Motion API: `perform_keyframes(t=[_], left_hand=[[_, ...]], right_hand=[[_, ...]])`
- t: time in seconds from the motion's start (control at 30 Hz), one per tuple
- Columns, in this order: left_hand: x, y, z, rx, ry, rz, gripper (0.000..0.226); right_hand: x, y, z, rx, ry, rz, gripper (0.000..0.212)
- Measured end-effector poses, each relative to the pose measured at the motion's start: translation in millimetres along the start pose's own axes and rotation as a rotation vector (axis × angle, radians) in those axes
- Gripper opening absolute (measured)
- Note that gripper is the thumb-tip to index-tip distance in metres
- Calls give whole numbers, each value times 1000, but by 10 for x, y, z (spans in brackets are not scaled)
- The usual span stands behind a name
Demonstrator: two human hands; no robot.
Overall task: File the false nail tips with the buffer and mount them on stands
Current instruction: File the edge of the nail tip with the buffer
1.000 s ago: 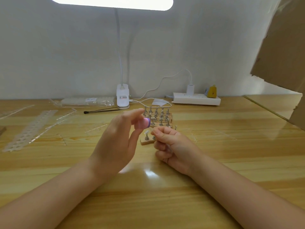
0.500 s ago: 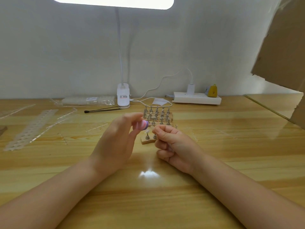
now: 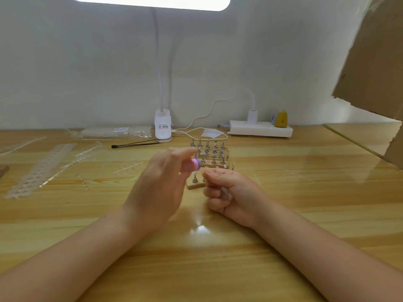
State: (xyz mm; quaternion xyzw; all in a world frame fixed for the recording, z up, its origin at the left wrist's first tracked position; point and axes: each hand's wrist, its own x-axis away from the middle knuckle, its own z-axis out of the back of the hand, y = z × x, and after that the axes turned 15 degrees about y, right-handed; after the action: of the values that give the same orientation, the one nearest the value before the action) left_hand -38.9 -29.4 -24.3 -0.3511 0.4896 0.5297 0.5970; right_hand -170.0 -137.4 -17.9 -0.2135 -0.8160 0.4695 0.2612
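Wide, glossy wooden desk (image 3: pixel 218 247) fills the view, grain running side to side and lamp glare shining at centre. Up at two o'clock hangs a rough brown cardboard sheet (image 3: pixel 375 57). Along the back edge at one o'clock lies a long white power strip (image 3: pixel 260 129), smooth plastic, with the white lamp base (image 3: pixel 163 126) at twelve. Out at nine o'clock lies a pale perforated strip (image 3: pixel 41 168), flat and dotted with holes.

Now the hands, both at centre. The left hand (image 3: pixel 161 188) is raised off the desk, thumb and fingers pinching a small round buffer (image 3: pixel 193 165), pink with a purple band. The right hand (image 3: pixel 231 192) sits just beside it at three o'clock, fingers curled tight with the fingertips drawn together; whether they pinch a nail tip, I cannot tell, it is too small.

Just beyond both hands, at twelve o'clock, are the stands (image 3: pixel 209 153): rows of little metal pegs upright on light wooden blocks, one block (image 3: pixel 194 183) closer, between the hands.
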Motion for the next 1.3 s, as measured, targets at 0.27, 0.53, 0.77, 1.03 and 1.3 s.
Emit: perform_keyframes(t=[0.27,0.53,0.77,1.03,1.3], left_hand=[[15,24,-12,15,-39,-24,48],[-3,20,-11,20,-29,-25,44],[-12,21,-7,67,8,-31,37],[-46,34,19,188,42,107,37],[-41,40,25,201,81,204,40]], right_hand=[[-23,28,6,-9,19,44,4],[-27,70,-11,30,54,140,7],[-41,80,-4,33,91,189,3],[-39,66,4,34,69,186,5],[-32,52,2,29,73,165,5]])
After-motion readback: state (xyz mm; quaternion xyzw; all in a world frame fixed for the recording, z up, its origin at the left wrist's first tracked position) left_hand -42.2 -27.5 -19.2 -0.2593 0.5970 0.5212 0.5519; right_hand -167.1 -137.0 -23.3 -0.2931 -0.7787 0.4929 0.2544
